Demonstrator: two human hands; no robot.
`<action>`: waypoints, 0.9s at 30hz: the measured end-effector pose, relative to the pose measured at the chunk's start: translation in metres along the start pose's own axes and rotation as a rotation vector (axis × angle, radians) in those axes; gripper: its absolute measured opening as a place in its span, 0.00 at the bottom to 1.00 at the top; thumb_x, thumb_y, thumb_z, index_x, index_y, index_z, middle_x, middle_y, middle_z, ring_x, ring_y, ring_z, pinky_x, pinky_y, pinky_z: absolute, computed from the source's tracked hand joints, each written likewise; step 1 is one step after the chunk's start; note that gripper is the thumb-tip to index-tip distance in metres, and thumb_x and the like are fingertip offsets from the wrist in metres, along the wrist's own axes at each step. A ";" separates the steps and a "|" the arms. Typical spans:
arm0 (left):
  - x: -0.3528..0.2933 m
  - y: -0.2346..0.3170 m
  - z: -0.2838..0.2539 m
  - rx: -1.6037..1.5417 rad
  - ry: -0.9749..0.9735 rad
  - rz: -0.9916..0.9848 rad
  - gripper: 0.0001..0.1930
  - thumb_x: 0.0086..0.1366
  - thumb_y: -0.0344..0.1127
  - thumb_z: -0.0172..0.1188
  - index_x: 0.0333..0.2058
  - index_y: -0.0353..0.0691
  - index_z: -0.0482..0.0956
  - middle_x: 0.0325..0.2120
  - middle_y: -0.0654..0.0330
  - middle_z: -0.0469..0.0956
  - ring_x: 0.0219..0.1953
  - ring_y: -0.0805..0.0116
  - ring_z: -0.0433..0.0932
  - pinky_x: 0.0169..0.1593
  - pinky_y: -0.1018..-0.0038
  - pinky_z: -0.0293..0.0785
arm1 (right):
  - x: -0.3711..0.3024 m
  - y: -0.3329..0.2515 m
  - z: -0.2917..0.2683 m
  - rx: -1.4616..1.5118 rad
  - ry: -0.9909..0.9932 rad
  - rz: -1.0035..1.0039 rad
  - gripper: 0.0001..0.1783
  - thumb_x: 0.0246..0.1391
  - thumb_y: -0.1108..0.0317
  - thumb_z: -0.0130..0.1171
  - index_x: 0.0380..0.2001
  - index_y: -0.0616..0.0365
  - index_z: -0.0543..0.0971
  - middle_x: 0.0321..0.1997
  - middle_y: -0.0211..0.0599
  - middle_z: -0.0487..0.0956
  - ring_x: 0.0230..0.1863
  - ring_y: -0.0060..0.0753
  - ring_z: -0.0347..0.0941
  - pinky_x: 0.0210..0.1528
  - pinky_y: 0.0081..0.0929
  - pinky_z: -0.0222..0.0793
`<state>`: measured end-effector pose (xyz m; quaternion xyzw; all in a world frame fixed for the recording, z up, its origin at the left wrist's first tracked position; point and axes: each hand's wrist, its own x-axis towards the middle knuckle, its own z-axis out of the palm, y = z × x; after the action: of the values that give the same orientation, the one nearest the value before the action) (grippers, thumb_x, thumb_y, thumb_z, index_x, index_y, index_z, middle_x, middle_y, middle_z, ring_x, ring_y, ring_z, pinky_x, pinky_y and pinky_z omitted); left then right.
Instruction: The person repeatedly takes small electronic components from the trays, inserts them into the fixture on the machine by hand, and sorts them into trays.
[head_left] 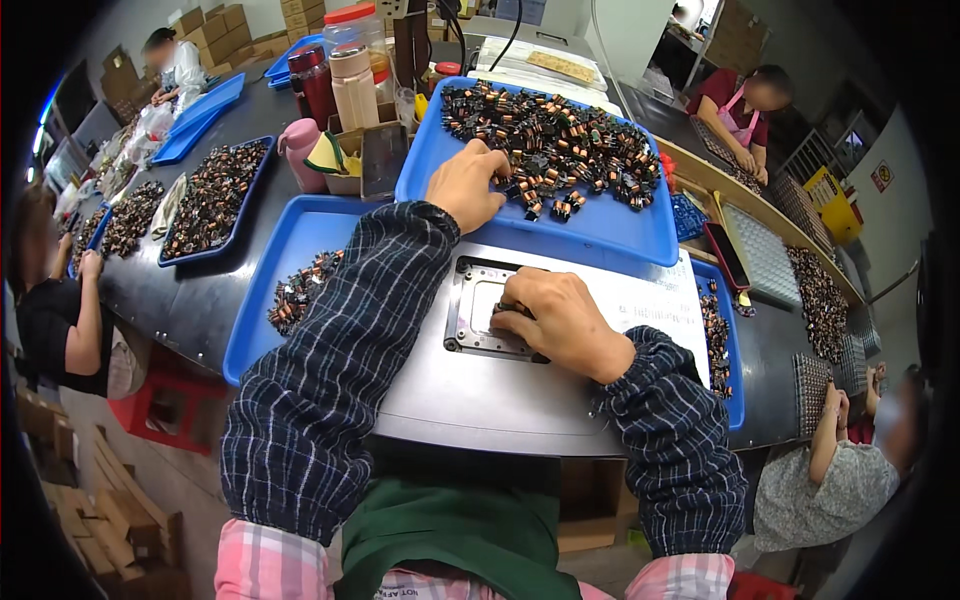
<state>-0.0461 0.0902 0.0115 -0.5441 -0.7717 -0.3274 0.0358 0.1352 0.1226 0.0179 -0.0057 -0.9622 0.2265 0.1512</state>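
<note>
A blue tray [425,155] at the far middle holds a heap of small black coil parts with copper windings [590,145]. My left hand [468,188] reaches over the tray's left part, its fingers curled at the edge of the heap; its fingertips are partly hidden, so what it pinches cannot be made out. Below it, a rectangular metal frame fixture [463,308] with screws at its corners lies on a silver metal board [490,405]. My right hand [565,315] rests over the fixture's right half, thumb and fingers closed around a small dark part that they mostly cover.
Blue trays of coil parts stand under my left arm [262,300], at the right [736,400] and at far left [250,200]. Behind are a pink bottle [300,150], a beige flask [352,85] and a dark red flask [312,85]. Several co-workers sit around the table.
</note>
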 end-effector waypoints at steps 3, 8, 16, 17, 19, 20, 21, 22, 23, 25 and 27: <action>0.004 -0.004 -0.005 0.071 0.005 -0.017 0.14 0.44 0.30 0.62 0.32 0.43 0.72 0.33 0.58 0.70 0.35 0.60 0.72 0.39 0.69 0.67 | 0.004 -0.001 0.003 -0.097 0.082 -0.030 0.10 0.39 0.68 0.61 0.19 0.62 0.72 0.21 0.42 0.72 0.22 0.43 0.69 0.25 0.32 0.64; 0.006 -0.002 -0.006 0.028 -0.043 -0.051 0.14 0.44 0.31 0.62 0.32 0.41 0.72 0.35 0.57 0.72 0.37 0.58 0.72 0.41 0.67 0.67 | 0.001 0.002 0.002 0.069 0.027 -0.033 0.10 0.39 0.67 0.61 0.18 0.62 0.72 0.18 0.43 0.73 0.21 0.42 0.70 0.24 0.30 0.64; 0.004 -0.004 0.002 0.069 0.035 0.033 0.14 0.46 0.35 0.62 0.33 0.41 0.72 0.31 0.57 0.73 0.36 0.58 0.73 0.40 0.66 0.67 | 0.004 0.004 -0.004 0.090 0.048 0.095 0.08 0.38 0.70 0.60 0.23 0.64 0.76 0.21 0.44 0.75 0.22 0.39 0.71 0.28 0.27 0.66; 0.001 -0.005 0.004 0.012 0.093 0.005 0.13 0.48 0.33 0.60 0.35 0.42 0.73 0.30 0.56 0.73 0.33 0.60 0.74 0.37 0.69 0.69 | 0.002 0.005 -0.006 0.126 0.035 0.104 0.09 0.38 0.70 0.60 0.24 0.64 0.76 0.22 0.44 0.75 0.23 0.37 0.71 0.29 0.26 0.66; -0.001 -0.008 0.001 -0.136 0.174 -0.020 0.13 0.49 0.31 0.59 0.36 0.42 0.73 0.29 0.56 0.73 0.31 0.62 0.74 0.35 0.71 0.69 | 0.001 0.004 -0.013 0.187 -0.021 0.141 0.11 0.37 0.71 0.61 0.28 0.64 0.77 0.23 0.43 0.75 0.25 0.33 0.71 0.30 0.25 0.65; -0.004 -0.010 -0.001 -0.283 0.252 -0.045 0.13 0.50 0.30 0.58 0.37 0.43 0.73 0.28 0.57 0.73 0.29 0.65 0.74 0.33 0.73 0.70 | 0.000 0.003 -0.013 0.189 -0.025 0.138 0.11 0.37 0.71 0.61 0.28 0.64 0.77 0.23 0.43 0.75 0.25 0.33 0.71 0.30 0.25 0.65; -0.006 -0.012 -0.004 -0.364 0.272 -0.050 0.14 0.52 0.28 0.57 0.40 0.41 0.74 0.26 0.60 0.73 0.27 0.71 0.73 0.32 0.77 0.70 | 0.001 0.002 -0.013 0.204 -0.027 0.115 0.11 0.37 0.72 0.61 0.28 0.64 0.77 0.24 0.43 0.75 0.25 0.34 0.70 0.30 0.26 0.65; -0.007 -0.013 -0.006 -0.366 0.270 -0.053 0.14 0.52 0.28 0.57 0.40 0.41 0.74 0.26 0.60 0.73 0.27 0.71 0.73 0.32 0.77 0.70 | 0.001 0.002 -0.012 0.217 -0.028 0.098 0.11 0.36 0.72 0.61 0.27 0.65 0.77 0.24 0.43 0.75 0.25 0.36 0.70 0.30 0.26 0.65; -0.009 -0.015 -0.009 -0.596 0.225 -0.120 0.14 0.53 0.28 0.56 0.40 0.39 0.73 0.26 0.60 0.73 0.27 0.73 0.72 0.32 0.78 0.70 | 0.001 0.002 -0.011 0.218 -0.031 0.099 0.11 0.36 0.72 0.61 0.27 0.65 0.77 0.24 0.43 0.75 0.25 0.36 0.70 0.30 0.26 0.65; -0.014 -0.006 -0.016 -0.940 0.147 -0.260 0.13 0.54 0.27 0.56 0.40 0.34 0.73 0.28 0.61 0.72 0.28 0.76 0.71 0.33 0.80 0.70 | -0.002 0.003 -0.009 0.137 -0.029 0.025 0.09 0.37 0.72 0.60 0.26 0.64 0.77 0.23 0.43 0.74 0.25 0.40 0.70 0.30 0.28 0.65; -0.025 -0.002 -0.025 -1.000 0.127 -0.269 0.14 0.54 0.26 0.56 0.41 0.33 0.72 0.27 0.61 0.72 0.28 0.77 0.71 0.33 0.81 0.70 | -0.001 -0.003 -0.010 0.067 -0.040 0.029 0.09 0.37 0.72 0.60 0.25 0.64 0.76 0.23 0.44 0.74 0.25 0.42 0.70 0.30 0.30 0.65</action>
<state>-0.0455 0.0557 0.0200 -0.3700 -0.5803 -0.6900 -0.2242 0.1392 0.1239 0.0273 -0.0101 -0.9567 0.2608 0.1287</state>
